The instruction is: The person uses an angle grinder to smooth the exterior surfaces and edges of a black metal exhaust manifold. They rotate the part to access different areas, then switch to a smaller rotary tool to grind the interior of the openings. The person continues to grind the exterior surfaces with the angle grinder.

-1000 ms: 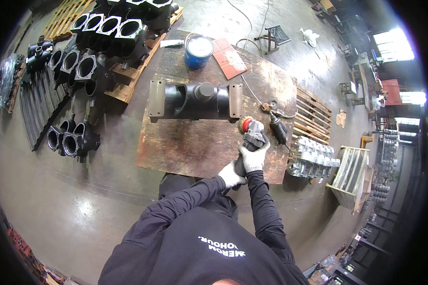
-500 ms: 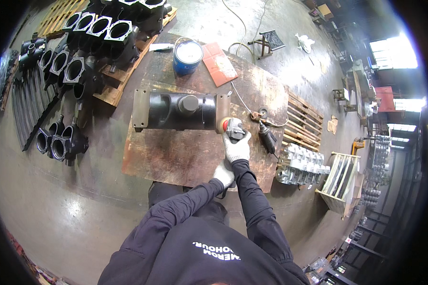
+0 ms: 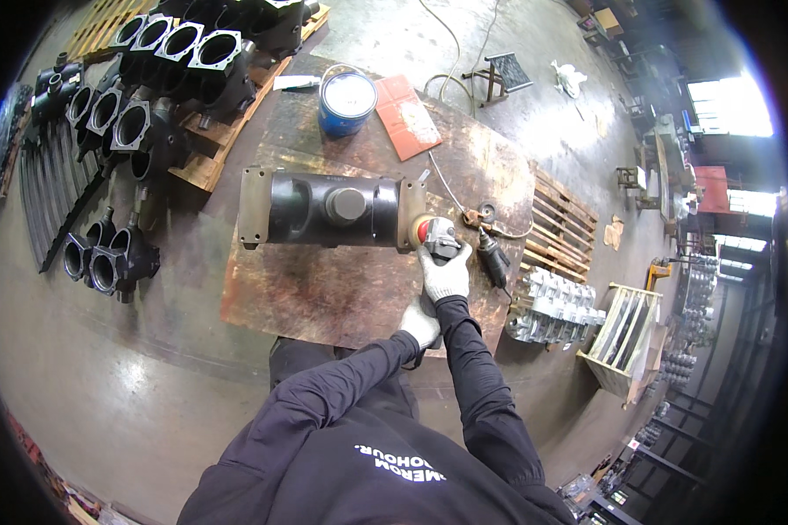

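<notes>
While your left grip (image 3: 421,323) and right grip (image 3: 447,276) clasp the grinder (image 3: 443,239) mid-frame, its brush (image 3: 423,231) sits at the casting (image 3: 311,210).

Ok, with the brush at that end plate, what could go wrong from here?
The brush could catch on the edge of the end plate and kick the grinder back; the right hand grips close behind its head, the left hand further back.
The black cylindrical part might shift under pressure, as no clamp is visible on it.
The second black tool, lying just right of the right hand, could get knocked.
</notes>
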Demonstrator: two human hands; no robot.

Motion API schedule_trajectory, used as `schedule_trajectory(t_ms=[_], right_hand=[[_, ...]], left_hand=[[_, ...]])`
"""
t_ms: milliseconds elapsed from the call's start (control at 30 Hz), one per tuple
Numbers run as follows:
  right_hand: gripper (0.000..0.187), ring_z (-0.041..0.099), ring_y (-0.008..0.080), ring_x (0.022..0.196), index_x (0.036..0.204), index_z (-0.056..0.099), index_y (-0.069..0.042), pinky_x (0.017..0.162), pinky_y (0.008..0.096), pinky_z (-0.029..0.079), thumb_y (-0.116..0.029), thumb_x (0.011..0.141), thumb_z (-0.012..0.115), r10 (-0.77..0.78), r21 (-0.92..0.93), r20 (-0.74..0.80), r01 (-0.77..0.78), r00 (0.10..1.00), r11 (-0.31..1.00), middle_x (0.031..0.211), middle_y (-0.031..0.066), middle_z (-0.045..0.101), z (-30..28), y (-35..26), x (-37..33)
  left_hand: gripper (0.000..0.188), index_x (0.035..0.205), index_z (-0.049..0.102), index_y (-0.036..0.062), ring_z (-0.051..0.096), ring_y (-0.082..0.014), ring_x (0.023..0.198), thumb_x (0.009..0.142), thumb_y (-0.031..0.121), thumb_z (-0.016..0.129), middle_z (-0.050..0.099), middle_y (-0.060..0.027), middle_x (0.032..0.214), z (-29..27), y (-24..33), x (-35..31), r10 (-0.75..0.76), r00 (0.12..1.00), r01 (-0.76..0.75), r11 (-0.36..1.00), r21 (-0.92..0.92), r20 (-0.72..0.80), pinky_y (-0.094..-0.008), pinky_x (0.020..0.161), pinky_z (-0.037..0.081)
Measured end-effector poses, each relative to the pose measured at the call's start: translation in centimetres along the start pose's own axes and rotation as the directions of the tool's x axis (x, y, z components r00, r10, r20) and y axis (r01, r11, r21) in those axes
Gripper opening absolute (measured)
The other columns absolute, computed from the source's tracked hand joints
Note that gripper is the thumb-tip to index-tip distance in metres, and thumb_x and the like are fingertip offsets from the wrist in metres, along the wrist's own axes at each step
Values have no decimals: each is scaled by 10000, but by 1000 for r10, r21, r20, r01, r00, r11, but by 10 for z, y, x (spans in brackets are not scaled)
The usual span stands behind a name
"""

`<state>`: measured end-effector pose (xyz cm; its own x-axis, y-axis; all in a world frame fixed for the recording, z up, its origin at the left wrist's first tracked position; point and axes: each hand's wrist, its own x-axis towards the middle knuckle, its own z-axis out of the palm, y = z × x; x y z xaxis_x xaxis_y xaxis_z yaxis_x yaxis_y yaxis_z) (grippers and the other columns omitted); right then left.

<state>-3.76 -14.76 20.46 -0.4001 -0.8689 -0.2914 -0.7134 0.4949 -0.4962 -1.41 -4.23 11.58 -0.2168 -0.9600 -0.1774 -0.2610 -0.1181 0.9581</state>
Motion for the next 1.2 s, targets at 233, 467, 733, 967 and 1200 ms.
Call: schedule_trajectory(t_ms=[233, 467, 733, 967, 1200], right_hand=[[863, 653, 435, 1126, 1369, 381, -23, 939, 454, 509, -503, 780, 791, -142, 14, -68, 144, 987, 990, 1178, 304, 658, 16, -31, 48], [883, 658, 376, 1137, 1390, 362, -19, 963, 408, 506, -441, 771, 827, -4, 3, 18, 4, 1000, 1000, 1228, 275, 643, 1, -12, 18], [920, 653, 435, 1127, 1419, 341, -31, 962, 458, 503, -495, 768, 796, -17, -54, 39, 19, 999, 998, 1190, 298, 662, 9, -24, 35], [1003, 663, 429, 1113, 1483, 267, 0, 959, 456, 512, -488, 775, 782, -95, -89, 38, 98, 995, 991, 1193, 303, 663, 15, -36, 56], [909, 680, 434, 1063, 1416, 338, -30, 925, 470, 522, -513, 775, 764, -102, -175, 3, 101, 995, 979, 1144, 292, 679, 19, -47, 67]], left_hand=[[455, 1234, 580, 1, 594, -366, 1177, 962, 354, 494, 662, -215, 1191, -24, -15, 65, -3, 1000, 5, 989, 150, -10, -396, 985, 464], [481, 1346, 503, -1, 576, -334, 1231, 989, 319, 462, 639, -191, 1274, -13, 14, 20, -145, 979, 153, 987, -42, 146, -399, 1051, 436], [399, 1203, 565, -35, 640, -374, 1094, 946, 271, 563, 673, -227, 1149, -8, -7, 43, -247, 969, 246, 966, 74, 9, -421, 963, 496], [374, 1297, 522, -14, 591, -282, 1220, 972, 171, 532, 641, -182, 1278, -15, -15, 70, -47, 999, 47, 975, -217, 6, -367, 1052, 440], [397, 1364, 475, -13, 542, -257, 1301, 1001, 147, 491, 598, -164, 1368, -15, -15, 91, -212, 975, 221, 896, -386, 66, -354, 1103, 398]])
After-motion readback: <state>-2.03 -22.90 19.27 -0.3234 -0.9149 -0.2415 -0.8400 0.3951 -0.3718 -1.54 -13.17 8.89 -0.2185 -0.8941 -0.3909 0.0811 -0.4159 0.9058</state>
